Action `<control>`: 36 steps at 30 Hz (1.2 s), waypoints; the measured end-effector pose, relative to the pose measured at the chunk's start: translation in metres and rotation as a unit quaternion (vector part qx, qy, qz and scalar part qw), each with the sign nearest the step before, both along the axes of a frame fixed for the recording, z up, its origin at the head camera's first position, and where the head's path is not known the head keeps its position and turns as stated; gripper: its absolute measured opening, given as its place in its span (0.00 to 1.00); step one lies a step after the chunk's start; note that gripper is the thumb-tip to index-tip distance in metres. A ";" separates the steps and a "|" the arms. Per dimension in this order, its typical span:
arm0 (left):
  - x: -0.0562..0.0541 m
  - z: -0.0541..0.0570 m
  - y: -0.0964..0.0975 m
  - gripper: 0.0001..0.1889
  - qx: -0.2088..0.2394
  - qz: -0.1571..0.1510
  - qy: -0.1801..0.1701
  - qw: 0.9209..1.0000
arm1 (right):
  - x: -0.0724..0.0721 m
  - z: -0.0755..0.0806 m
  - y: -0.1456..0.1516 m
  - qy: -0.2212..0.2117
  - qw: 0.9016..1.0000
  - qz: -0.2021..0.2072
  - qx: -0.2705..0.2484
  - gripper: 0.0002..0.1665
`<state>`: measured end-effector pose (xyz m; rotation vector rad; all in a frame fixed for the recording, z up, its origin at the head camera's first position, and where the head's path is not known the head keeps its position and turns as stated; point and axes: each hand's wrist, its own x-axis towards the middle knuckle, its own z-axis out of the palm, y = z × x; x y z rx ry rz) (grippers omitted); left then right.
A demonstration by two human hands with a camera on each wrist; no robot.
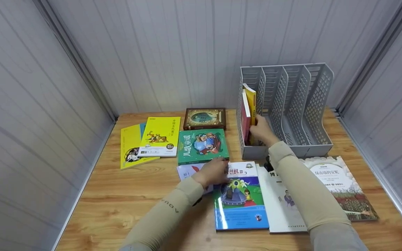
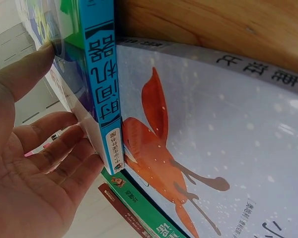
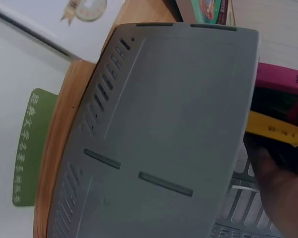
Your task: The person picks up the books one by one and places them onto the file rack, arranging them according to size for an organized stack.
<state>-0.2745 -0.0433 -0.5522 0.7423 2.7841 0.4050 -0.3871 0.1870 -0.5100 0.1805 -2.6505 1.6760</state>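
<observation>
My right hand (image 1: 262, 129) grips a thin yellow book (image 1: 252, 104) standing in the leftmost slot of the grey file rack (image 1: 257, 152). Beside it in that slot stands a book with a red-pink cover (image 1: 245, 120). In the right wrist view, the yellow spine (image 3: 275, 130) shows by the hand, whose fingertips are partly dark. My left hand (image 1: 215, 171) rests with thumb and loosely bent fingers on a blue and green book (image 1: 241, 209); its blue spine (image 2: 102, 74) faces the left wrist camera. This book partly overlaps a pale book with a red-orange picture (image 2: 154, 148).
Behind the left hand lie a green book (image 1: 204, 146) and a dark brown one (image 1: 204, 119). Yellow books (image 1: 161, 136) overlap at the left. A white book (image 1: 281, 212) and a book with a flower-field cover (image 1: 347, 188) lie at the right. Walls enclose the table.
</observation>
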 end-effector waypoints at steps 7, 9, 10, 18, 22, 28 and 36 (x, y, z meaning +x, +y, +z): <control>-0.001 0.001 0.000 0.28 0.001 -0.003 -0.001 1.000 | 0.006 -0.004 0.008 0.006 0.999 0.037 0.021 0.38; -0.001 0.001 0.000 0.29 -0.003 -0.008 0.005 1.000 | 0.009 -0.006 0.009 0.012 0.999 0.042 0.025 0.40; -0.001 0.001 0.000 0.30 -0.004 -0.009 0.008 1.000 | 0.009 -0.007 0.009 0.012 0.999 0.042 0.027 0.41; -0.004 0.005 0.002 0.35 -0.021 0.008 -0.013 1.000 | 0.014 -0.016 0.011 0.012 0.997 0.055 0.053 0.48; -0.005 0.007 0.001 0.38 -0.025 0.015 -0.030 0.999 | 0.018 -0.021 0.010 0.019 0.995 0.056 0.080 0.45; -0.008 0.009 0.001 0.36 -0.026 0.022 -0.053 0.998 | 0.022 -0.021 0.009 0.025 0.994 0.063 0.089 0.42; -0.013 0.012 0.004 0.26 -0.035 0.008 -0.050 0.998 | 0.028 -0.018 0.008 0.023 0.994 0.071 0.081 0.40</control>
